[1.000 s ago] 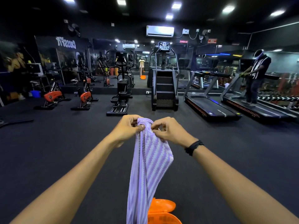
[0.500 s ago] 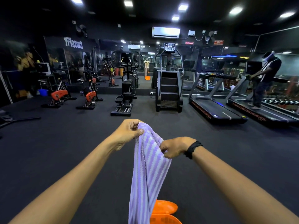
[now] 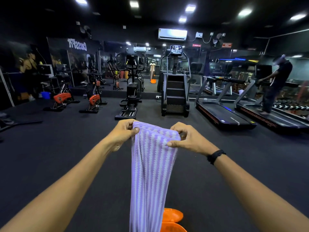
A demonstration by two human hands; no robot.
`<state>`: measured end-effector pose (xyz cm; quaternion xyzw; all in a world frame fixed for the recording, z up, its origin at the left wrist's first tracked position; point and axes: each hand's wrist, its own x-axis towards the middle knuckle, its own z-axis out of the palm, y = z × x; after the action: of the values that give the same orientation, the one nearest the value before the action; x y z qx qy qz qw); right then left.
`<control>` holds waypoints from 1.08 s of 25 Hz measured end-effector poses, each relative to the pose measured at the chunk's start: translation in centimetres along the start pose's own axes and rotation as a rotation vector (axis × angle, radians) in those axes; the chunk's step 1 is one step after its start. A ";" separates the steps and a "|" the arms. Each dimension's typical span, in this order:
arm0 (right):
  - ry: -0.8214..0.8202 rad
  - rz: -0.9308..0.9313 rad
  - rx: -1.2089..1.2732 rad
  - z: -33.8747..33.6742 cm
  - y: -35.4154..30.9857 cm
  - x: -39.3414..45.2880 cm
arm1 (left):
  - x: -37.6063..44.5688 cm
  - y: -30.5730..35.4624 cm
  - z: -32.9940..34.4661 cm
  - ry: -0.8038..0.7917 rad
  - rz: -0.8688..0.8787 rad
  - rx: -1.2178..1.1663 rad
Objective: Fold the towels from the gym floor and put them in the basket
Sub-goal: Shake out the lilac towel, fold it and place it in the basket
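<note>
Both grips pinch ribbed purple-striped towel (image 3: 153, 173).

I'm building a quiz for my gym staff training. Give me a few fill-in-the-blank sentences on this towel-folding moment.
1. Both hands pinch the top edge of a ____ and white striped towel.
2. The black band sits on the ____ wrist.
3. The orange basket lies on the floor ____ the hanging towel.
4. A person stands on a ____ at far right.

Missing words: purple; right; below; treadmill
</note>
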<state>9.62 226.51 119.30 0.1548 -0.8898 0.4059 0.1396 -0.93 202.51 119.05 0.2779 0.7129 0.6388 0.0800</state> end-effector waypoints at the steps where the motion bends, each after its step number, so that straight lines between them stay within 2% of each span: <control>1: 0.005 -0.009 0.017 0.0 0.0 -0.1 | 0.1 0.2 0.1 0.018 -0.006 -0.006; 4: 0.094 -0.016 -0.143 -0.3 0.7 0.3 | 0.5 0.2 0.4 0.118 -0.001 -0.018; 7: 0.049 -0.001 -0.367 -1.4 1.3 0.6 | 0.9 -0.1 0.8 0.185 0.042 0.001; 9: 0.036 -0.025 -0.282 -1.6 1.2 0.5 | 1.0 0.1 1.0 0.222 0.070 -0.015; 10: 0.086 -0.045 -0.202 -1.4 0.9 0.6 | 1.0 0.5 1.1 0.239 0.082 -0.046; 13: 0.439 -0.111 0.045 -0.9 -0.2 1.2 | 1.0 1.7 1.2 0.283 0.204 -0.071; 15: 0.560 -0.083 0.145 -1.1 -0.7 1.6 | 1.5 2.0 0.8 0.228 0.230 0.045; 17: 0.547 -0.035 0.113 -1.8 -0.7 1.9 | 2.0 2.0 0.2 0.196 0.196 0.167; 19: 0.584 -0.012 0.163 -2.3 -0.6 2.1 | 2.1 1.7 0.0 0.219 0.188 0.072; 20: 0.572 0.001 0.223 -2.3 -0.4 2.2 | 1.9 1.6 0.1 0.180 0.170 0.010; 22: 0.400 0.097 0.235 -2.1 0.4 1.3 | 1.1 0.7 0.5 0.036 0.029 0.078; 24: 0.119 0.213 0.180 -2.6 1.0 0.0 | 0.8 -0.4 0.4 -0.127 -0.133 0.251; 25: 0.029 0.240 0.198 -3.3 0.9 -0.2 | 1.0 -0.1 0.2 -0.172 -0.174 0.254; 26: 0.046 0.228 0.247 -4.2 0.3 0.0 | 1.6 0.5 0.1 -0.165 -0.164 0.179; 27: 0.164 0.178 0.343 -5.3 -0.1 0.8 | 2.3 1.7 0.0 -0.121 -0.106 0.008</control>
<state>9.62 230.40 123.05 0.0634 -0.8036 0.5734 0.1465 -2.35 203.66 121.25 0.2783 0.7230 0.6129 0.1556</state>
